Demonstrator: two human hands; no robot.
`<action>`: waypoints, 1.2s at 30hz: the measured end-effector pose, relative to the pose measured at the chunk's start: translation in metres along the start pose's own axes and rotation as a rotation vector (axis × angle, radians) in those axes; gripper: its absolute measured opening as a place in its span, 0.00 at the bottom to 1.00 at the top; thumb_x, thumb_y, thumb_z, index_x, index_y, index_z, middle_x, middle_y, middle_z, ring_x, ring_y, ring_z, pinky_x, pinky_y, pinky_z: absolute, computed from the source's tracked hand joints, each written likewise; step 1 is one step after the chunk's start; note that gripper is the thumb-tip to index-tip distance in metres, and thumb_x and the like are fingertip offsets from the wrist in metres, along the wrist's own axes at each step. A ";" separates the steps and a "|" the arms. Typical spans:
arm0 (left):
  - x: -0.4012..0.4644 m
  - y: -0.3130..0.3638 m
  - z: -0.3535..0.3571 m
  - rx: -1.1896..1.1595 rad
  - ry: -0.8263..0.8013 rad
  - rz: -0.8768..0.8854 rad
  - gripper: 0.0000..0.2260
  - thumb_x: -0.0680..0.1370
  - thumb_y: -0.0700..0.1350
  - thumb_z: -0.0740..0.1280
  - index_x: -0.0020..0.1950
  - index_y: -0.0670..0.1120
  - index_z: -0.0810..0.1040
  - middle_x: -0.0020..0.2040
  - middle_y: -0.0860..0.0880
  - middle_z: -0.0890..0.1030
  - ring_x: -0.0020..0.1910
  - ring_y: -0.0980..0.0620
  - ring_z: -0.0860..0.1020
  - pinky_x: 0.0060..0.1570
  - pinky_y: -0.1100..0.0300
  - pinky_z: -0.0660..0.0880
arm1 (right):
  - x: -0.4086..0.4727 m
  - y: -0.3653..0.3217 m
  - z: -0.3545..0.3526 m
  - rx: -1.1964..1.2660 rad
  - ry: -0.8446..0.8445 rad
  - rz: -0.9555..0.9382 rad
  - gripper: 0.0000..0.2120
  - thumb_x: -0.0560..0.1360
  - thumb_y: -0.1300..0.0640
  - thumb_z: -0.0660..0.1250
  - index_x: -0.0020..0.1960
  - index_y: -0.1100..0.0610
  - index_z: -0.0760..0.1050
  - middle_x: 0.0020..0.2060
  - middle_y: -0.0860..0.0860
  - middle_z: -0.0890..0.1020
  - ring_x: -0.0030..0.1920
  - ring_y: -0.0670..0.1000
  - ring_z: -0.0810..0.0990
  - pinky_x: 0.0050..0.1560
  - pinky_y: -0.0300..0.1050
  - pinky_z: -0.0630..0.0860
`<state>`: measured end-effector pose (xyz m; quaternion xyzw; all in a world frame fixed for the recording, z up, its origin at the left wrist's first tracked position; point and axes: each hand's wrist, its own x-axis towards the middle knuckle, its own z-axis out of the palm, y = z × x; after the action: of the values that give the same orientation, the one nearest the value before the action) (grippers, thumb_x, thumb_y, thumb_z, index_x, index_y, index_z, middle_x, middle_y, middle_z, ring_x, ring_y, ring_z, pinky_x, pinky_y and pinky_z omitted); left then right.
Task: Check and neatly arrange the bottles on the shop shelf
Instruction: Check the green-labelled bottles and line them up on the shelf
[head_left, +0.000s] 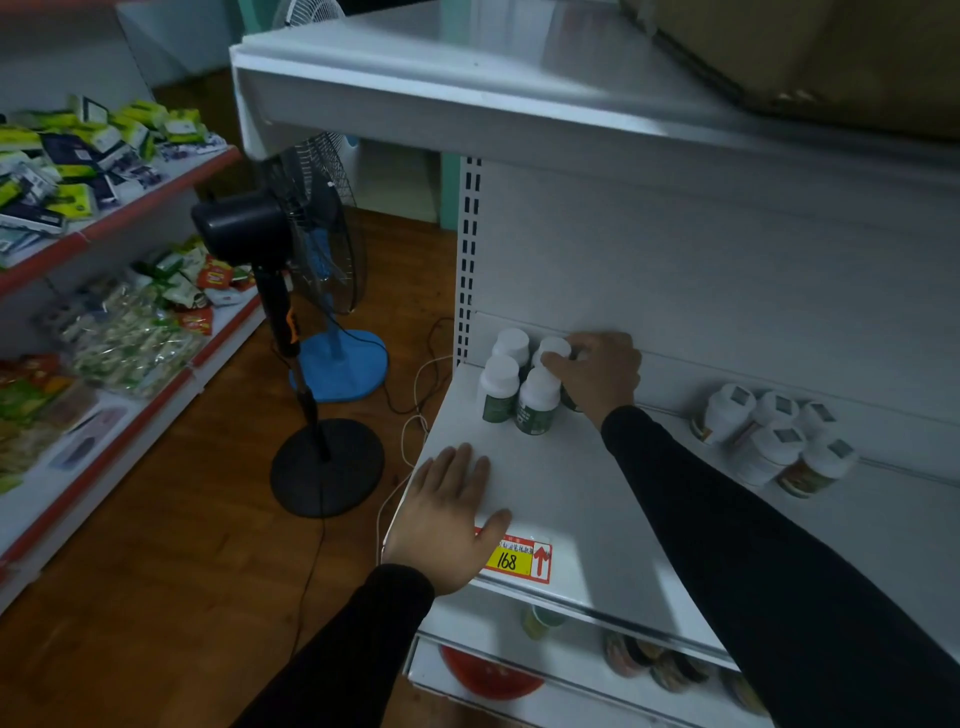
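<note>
White-capped bottles (519, 384) cluster under the right hand (597, 379), whose curled fingers grip one at the shelf's (571, 493) back-left corner; a nudge could topple the front neighbours. The left hand (447, 519) rests flat.

Wooden floor (171, 561), standing fan (291, 260) — dim light

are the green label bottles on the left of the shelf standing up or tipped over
Upright. The green-label bottles stand on their bases on the shelf, white caps up, in a tight cluster; the right hand covers part of the group.
</note>
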<state>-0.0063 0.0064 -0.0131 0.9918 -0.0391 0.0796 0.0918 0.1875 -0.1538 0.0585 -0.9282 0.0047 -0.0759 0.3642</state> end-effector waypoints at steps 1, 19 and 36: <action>0.000 0.000 0.000 -0.007 -0.003 -0.001 0.33 0.80 0.67 0.50 0.78 0.48 0.63 0.78 0.44 0.63 0.77 0.44 0.60 0.74 0.51 0.48 | 0.000 0.000 0.000 -0.003 -0.002 -0.003 0.20 0.62 0.37 0.69 0.48 0.48 0.83 0.53 0.54 0.79 0.55 0.59 0.76 0.54 0.54 0.77; -0.001 0.002 -0.002 0.014 -0.031 -0.027 0.31 0.80 0.66 0.53 0.74 0.46 0.69 0.74 0.43 0.69 0.73 0.43 0.68 0.72 0.49 0.57 | -0.017 -0.013 -0.016 0.018 0.008 -0.121 0.16 0.73 0.45 0.70 0.54 0.54 0.83 0.55 0.56 0.79 0.57 0.59 0.74 0.58 0.53 0.73; -0.001 0.002 -0.007 -0.014 -0.048 -0.003 0.31 0.79 0.65 0.52 0.74 0.46 0.69 0.74 0.43 0.69 0.74 0.43 0.67 0.72 0.50 0.55 | -0.007 -0.055 0.019 -0.271 -0.022 -0.022 0.30 0.67 0.28 0.63 0.43 0.55 0.83 0.48 0.56 0.78 0.51 0.59 0.75 0.56 0.53 0.73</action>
<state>-0.0084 0.0061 -0.0064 0.9929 -0.0402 0.0552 0.0976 0.1808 -0.0994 0.0810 -0.9697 0.0010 -0.0684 0.2345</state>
